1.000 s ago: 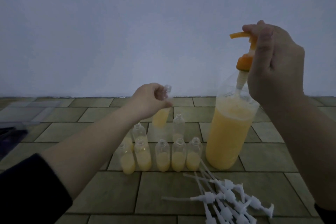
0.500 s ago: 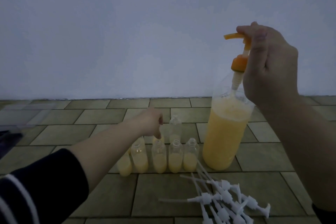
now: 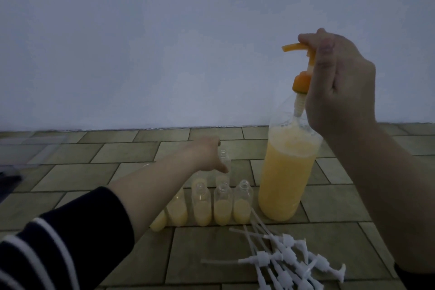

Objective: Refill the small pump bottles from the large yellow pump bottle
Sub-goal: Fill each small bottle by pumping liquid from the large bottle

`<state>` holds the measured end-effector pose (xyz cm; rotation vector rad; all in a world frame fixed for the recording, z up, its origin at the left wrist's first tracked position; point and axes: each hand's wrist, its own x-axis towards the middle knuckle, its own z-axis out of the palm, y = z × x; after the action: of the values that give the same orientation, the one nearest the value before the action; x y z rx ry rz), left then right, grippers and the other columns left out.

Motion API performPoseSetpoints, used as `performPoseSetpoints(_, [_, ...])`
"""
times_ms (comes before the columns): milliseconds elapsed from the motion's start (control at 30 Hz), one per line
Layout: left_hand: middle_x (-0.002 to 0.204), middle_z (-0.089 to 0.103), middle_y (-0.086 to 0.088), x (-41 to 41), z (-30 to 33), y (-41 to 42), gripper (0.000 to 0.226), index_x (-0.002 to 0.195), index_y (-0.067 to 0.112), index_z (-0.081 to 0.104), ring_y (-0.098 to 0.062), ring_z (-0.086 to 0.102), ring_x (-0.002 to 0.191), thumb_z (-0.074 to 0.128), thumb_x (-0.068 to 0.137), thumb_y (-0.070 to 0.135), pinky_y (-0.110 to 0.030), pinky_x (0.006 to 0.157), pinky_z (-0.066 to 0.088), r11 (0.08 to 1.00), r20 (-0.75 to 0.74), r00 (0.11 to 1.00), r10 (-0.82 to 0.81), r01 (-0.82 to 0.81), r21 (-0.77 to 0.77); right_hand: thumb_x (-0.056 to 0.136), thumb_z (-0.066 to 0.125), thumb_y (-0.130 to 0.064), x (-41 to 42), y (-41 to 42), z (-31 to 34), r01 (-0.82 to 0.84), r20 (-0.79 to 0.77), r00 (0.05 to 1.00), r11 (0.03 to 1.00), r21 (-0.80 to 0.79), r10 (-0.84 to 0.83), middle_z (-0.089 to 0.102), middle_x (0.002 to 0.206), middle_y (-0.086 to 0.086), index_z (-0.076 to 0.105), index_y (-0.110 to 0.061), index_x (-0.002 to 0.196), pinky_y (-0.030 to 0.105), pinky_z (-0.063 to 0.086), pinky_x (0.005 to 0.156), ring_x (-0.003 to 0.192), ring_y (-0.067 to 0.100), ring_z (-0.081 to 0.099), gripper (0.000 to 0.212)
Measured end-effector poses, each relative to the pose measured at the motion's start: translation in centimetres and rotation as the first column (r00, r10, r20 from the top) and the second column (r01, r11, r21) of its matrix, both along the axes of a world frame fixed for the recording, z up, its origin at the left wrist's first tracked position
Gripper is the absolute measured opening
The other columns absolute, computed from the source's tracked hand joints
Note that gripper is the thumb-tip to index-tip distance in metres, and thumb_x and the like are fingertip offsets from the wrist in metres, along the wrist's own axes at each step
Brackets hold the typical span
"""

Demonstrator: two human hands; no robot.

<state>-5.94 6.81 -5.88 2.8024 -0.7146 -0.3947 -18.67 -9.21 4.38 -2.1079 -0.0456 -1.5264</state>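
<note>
While right hand (image 3: 339, 82) grips orange pump (image 3: 303, 66), small bottles (image 3: 222, 205) part-filled yellow, left hand (image 3: 207, 155) unclear.

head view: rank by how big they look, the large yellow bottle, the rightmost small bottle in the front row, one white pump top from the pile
1. large yellow bottle
2. rightmost small bottle
3. white pump top: with its tube it looks about as long as the small bottle, and it lies nearer the camera, so ranks 2 and 3 are unsure.
</note>
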Motion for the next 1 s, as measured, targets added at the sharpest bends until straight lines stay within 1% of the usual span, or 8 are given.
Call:
performPoseSetpoints(133, [0.133, 0.051, -0.006, -0.3, -0.4, -1.9, 0.073, 0.134, 0.013, 0.045, -0.024, 0.053, 0.114, 0.078, 0.074, 0.035, -0.033, 0.09, 0.048, 0.996, -0.004, 0.999, -0.046, 0.046, 0.071, 0.097, 0.018, -0.032, 0.1, 0.0, 0.1, 0.004, -0.026, 1.0, 1.0, -0.006, -0.004, 0.049, 0.108, -0.012, 0.061, -0.009, 0.116, 0.004, 0.029, 0.094, 0.123, 0.015, 0.047, 0.052])
performPoseSetpoints(367, [0.127, 0.058, -0.008, -0.2, -1.1, -2.5, 0.056, 0.129, 0.009, 0.052, -0.024, 0.057, 0.112, 0.075, 0.079, 0.022, -0.032, 0.092, 0.049, 0.995, 0.022, 0.998, -0.063, 0.061, 0.083, 0.098, 0.019, -0.032, 0.1, 0.0, 0.1, 0.027, -0.043, 0.999, 1.0, -0.014, -0.028, 0.062, 0.117, 0.006, 0.062, -0.009, 0.116, -0.004, 0.024, 0.089, 0.124, 0.016, 0.046, 0.052])
performPoseSetpoints(467, [0.123, 0.057, -0.005, -0.3, 0.4, -2.1, 0.056, 0.126, 0.011, 0.052, -0.021, 0.057, 0.107, 0.077, 0.077, 0.023, -0.03, 0.085, 0.051, 0.999, 0.033, 0.999, -0.034, 0.035, -0.032, 0.098, 0.019, -0.031, 0.1, -0.1, 0.0, 0.022, -0.044, 0.999, 1.0, -0.017, -0.023, 0.062, 0.115, 0.005, 0.062, -0.008, 0.114, -0.003, 0.025, 0.089, 0.124, 0.017, 0.047, 0.052])
performPoseSetpoints(567, [0.103, 0.057, 0.002, -0.4, 3.6, -0.7, 0.047, 0.111, 0.015, 0.058, -0.014, 0.054, 0.09, 0.081, 0.071, 0.022, -0.023, 0.068, 0.044, 0.964, 0.071, 0.997, 0.041, -0.021, -0.267, 0.098, 0.02, -0.031, 0.1, -0.1, 0.0, 0.032, -0.049, 0.998, 0.999, -0.026, -0.033, 0.062, 0.115, 0.005, 0.063, -0.008, 0.114, -0.004, 0.024, 0.089, 0.124, 0.017, 0.047, 0.051])
performPoseSetpoints(633, [0.093, 0.06, 0.002, -0.3, 6.1, 0.4, 0.043, 0.105, 0.008, 0.063, -0.013, 0.057, 0.085, 0.083, 0.067, 0.014, -0.025, 0.073, 0.049, 0.829, -0.021, 0.994, 0.11, -0.104, -0.55, 0.098, 0.021, -0.03, 0.1, 0.0, 0.1, 0.046, -0.046, 0.998, 0.998, -0.041, -0.048, 0.062, 0.114, 0.005, 0.063, -0.007, 0.114, -0.005, 0.025, 0.088, 0.124, 0.019, 0.048, 0.05])
performPoseSetpoints(733, [0.092, 0.066, -0.001, -0.8, 9.3, 1.4, 0.038, 0.101, -0.007, 0.063, -0.013, 0.064, 0.088, 0.08, 0.067, 0.0, -0.027, 0.089, 0.052, 0.431, -0.23, 0.969, 0.085, -0.244, -0.869, 0.099, 0.022, -0.03, 0.1, 0.1, 0.1, 0.045, -0.064, 0.997, 0.998, -0.042, -0.048, 0.063, 0.116, 0.006, 0.063, -0.008, 0.114, -0.004, 0.025, 0.089, 0.125, 0.018, 0.046, 0.049])
performPoseSetpoints(867, [0.084, 0.066, -0.001, -2.6, 11.3, 0.5, 0.019, 0.091, 0.008, 0.064, -0.021, 0.066, 0.085, 0.076, 0.075, 0.008, -0.034, 0.088, 0.054, 0.095, -0.344, 0.934, -0.098, -0.336, -0.937, 0.098, 0.02, -0.033, 0.1, 0.1, 0.1, 0.061, -0.072, 0.995, 0.997, -0.039, -0.064, 0.062, 0.119, 0.006, 0.061, -0.009, 0.118, -0.002, 0.023, 0.092, 0.127, 0.017, 0.045, 0.052])
performPoseSetpoints(1000, [0.084, 0.066, -0.001, -4.2, 10.7, -1.0, 0.019, 0.096, 0.007, 0.064, -0.019, 0.064, 0.083, 0.072, 0.08, 0.011, -0.035, 0.087, 0.055, -0.05, -0.31, 0.932, -0.187, -0.324, -0.945, 0.099, 0.021, -0.032, 0.0, 0.2, 0.2, 0.06, -0.068, 0.996, 0.997, -0.047, -0.063, 0.062, 0.119, 0.007, 0.062, -0.008, 0.117, -0.003, 0.022, 0.092, 0.126, 0.017, 0.046, 0.051])
